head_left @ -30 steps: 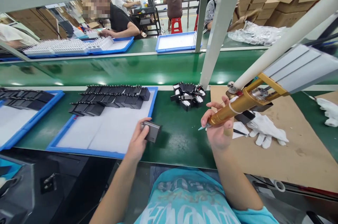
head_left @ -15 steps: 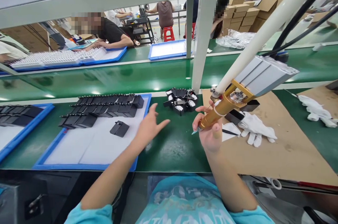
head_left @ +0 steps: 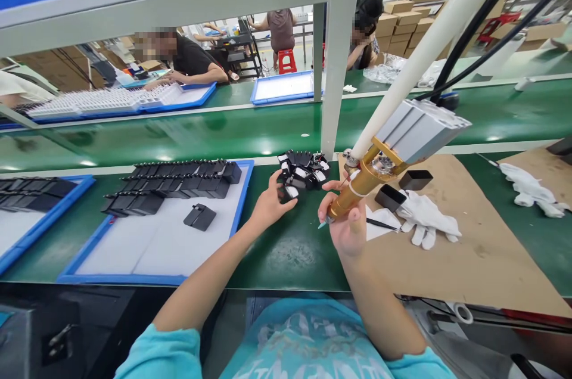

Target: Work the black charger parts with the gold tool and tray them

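My left hand (head_left: 269, 206) reaches to the near edge of a pile of small black parts (head_left: 304, 168) on the green bench and pinches one black part (head_left: 288, 192) with a white face. My right hand (head_left: 346, 225) is closed round the gold barrel of a hanging dispensing tool (head_left: 357, 187), whose thin tip points down and left. A single black part (head_left: 200, 216) lies flat on the white liner of a blue tray (head_left: 152, 277). Rows of black parts (head_left: 179, 179) stand at the tray's far side.
A white glove (head_left: 426, 221), a pen and two black box-shaped parts (head_left: 402, 188) lie on brown cardboard (head_left: 469, 248) to the right. A grey post (head_left: 333, 69) rises behind the pile. Another blue tray (head_left: 27, 242) sits far left. People work across the green conveyor.
My left hand set its black part down flat in the tray, then swung right to the pile and closed on another part. The right hand with the tool shifted slightly left.
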Demonstrator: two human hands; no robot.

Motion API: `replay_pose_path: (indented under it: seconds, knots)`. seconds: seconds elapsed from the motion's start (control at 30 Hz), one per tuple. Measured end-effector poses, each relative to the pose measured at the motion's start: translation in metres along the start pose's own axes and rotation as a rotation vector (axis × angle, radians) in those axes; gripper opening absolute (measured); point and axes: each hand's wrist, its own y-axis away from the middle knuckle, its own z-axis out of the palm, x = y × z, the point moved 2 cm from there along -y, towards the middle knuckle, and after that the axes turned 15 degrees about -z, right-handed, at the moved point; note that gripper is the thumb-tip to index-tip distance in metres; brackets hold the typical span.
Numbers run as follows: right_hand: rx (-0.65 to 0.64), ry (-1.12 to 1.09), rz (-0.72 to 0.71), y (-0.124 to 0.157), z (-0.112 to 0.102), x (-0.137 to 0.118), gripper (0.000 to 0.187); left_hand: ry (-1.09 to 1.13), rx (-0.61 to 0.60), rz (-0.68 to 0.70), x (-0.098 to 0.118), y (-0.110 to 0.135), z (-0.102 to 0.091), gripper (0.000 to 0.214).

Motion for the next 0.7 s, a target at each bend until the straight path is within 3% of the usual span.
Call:
replay_pose_path:
  seconds: [0.13, 0.3, 0.5, 0.7]
  knots:
    - [-0.004, -0.008, 0.002, 0.000, 0.001, 0.000, 0.036, 0.033, -0.143, -0.023, -0.023, 0.045, -0.022, 0.089]
    - [0.002, 0.017, 0.012, 0.000, 0.000, 0.001, 0.037, 0.058, -0.253, -0.091, -0.050, 0.084, -0.021, 0.085]
    - [-0.002, 0.030, -0.023, 0.000, -0.001, 0.002, 0.037, 0.082, -0.380, 0.098, -0.041, 0.080, -0.021, 0.093]
    - [0.002, 0.080, -0.014, -0.001, -0.003, 0.004, 0.042, -0.051, -0.494, 0.351, -0.023, 0.073, -0.025, 0.043]
